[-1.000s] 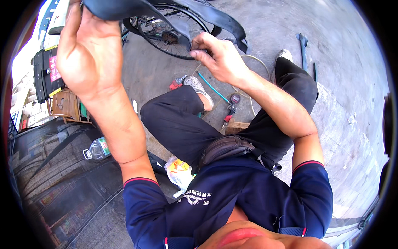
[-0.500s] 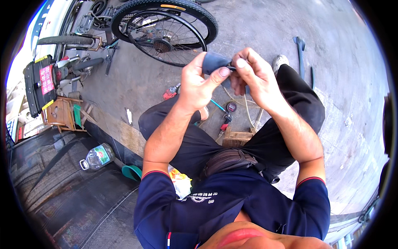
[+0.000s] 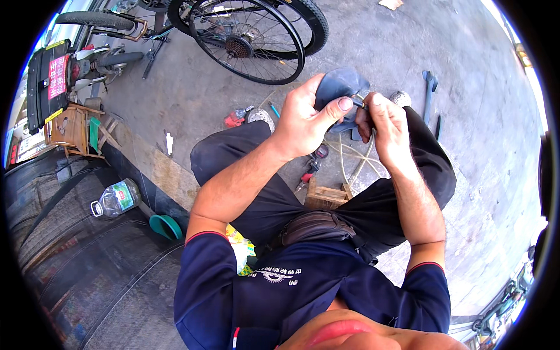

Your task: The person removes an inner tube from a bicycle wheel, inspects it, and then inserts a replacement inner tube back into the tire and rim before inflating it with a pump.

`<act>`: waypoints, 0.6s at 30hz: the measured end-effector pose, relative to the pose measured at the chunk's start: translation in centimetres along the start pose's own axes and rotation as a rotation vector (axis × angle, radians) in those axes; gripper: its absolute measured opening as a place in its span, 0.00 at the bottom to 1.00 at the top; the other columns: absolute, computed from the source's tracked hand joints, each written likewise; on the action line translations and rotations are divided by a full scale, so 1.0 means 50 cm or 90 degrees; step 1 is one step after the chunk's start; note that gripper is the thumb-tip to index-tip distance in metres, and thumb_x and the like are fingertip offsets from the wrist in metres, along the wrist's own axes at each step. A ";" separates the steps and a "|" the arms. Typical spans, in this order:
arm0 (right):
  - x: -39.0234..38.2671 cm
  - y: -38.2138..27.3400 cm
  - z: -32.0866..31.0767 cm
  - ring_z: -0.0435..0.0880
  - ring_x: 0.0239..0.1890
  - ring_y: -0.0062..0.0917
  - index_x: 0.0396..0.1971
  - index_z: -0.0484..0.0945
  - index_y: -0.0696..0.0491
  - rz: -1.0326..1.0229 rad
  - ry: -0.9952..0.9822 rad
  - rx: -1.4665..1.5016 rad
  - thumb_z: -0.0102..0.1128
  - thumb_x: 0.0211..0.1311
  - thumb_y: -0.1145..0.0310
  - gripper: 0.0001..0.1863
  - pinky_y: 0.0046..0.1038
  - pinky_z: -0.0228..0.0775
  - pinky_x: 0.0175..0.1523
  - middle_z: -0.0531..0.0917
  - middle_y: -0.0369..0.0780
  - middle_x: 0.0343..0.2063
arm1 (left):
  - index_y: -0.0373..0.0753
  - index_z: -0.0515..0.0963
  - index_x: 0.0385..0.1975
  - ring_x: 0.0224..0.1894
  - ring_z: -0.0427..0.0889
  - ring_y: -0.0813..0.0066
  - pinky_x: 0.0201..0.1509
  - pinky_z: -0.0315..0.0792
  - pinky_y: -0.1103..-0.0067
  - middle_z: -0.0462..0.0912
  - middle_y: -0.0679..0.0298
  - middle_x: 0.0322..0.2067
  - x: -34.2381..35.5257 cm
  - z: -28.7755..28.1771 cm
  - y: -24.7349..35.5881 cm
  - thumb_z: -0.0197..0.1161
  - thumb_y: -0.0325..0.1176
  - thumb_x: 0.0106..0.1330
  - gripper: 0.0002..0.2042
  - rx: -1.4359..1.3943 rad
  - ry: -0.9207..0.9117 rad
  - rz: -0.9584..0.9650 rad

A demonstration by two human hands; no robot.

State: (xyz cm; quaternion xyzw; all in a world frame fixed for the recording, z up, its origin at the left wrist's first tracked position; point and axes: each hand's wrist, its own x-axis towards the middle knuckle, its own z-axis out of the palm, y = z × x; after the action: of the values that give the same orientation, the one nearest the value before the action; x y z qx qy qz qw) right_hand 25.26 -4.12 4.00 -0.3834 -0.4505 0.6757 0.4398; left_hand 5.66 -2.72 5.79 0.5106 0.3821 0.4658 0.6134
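Raised in front of me is a blue-grey rubber inner tube [image 3: 341, 83], its flattened part spread out above my left thumb. My left hand [image 3: 303, 121] is closed around it, thumb pressed on its near side. A short dark valve stem [image 3: 357, 103] with a brass-coloured bit sticks out toward the right. Around the valve's outer end my right hand [image 3: 387, 125] is pinched; its fingertips are partly hidden. More of the rubber hangs below, between the two hands.
A bicycle wheel [image 3: 296, 44] stands beyond my hands at upper left. Below them on the floor lie a pale hose [image 3: 344, 160], a red-handled gauge [image 3: 307, 174] and a small wooden stool [image 3: 326, 198]. A red tool [image 3: 235, 119] lies left, a blue-grey bar [image 3: 429, 93] right, a plastic bottle [image 3: 119, 198] lower left.
Both hands have shifted to the right in the picture, and the whole view has moved. The tube now shows wider above my left thumb, and the valve stem has come into sight.
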 end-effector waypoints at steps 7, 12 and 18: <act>0.004 -0.031 0.040 0.77 0.24 0.19 0.48 0.73 0.57 0.030 0.032 0.181 0.53 0.78 0.67 0.09 0.22 0.70 0.32 0.79 0.37 0.27 | 0.36 0.78 0.42 0.29 0.77 0.86 0.34 0.72 0.84 0.81 0.70 0.27 -0.001 -0.017 -0.002 0.69 0.40 0.72 0.14 0.027 0.042 0.032; 0.012 -0.008 0.052 0.79 0.25 0.20 0.51 0.74 0.57 -0.002 0.098 0.184 0.56 0.77 0.67 0.11 0.22 0.71 0.32 0.80 0.37 0.28 | 0.35 0.78 0.42 0.30 0.77 0.86 0.34 0.72 0.84 0.82 0.70 0.28 -0.005 -0.014 0.000 0.69 0.39 0.72 0.13 0.030 0.027 0.027; 0.014 -0.014 0.041 0.69 0.14 0.17 0.35 0.77 0.57 0.138 0.073 0.172 0.45 0.82 0.47 0.26 0.20 0.59 0.21 0.74 0.36 0.16 | 0.34 0.79 0.43 0.31 0.78 0.86 0.35 0.73 0.84 0.83 0.70 0.30 -0.011 -0.009 0.006 0.69 0.38 0.72 0.13 0.059 0.035 0.060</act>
State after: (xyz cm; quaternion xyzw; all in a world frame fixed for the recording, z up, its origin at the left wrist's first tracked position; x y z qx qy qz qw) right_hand 23.32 -3.88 5.20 -0.4049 -0.2859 0.7505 0.4371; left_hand 5.04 -3.09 6.00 0.5429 0.3954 0.4898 0.5559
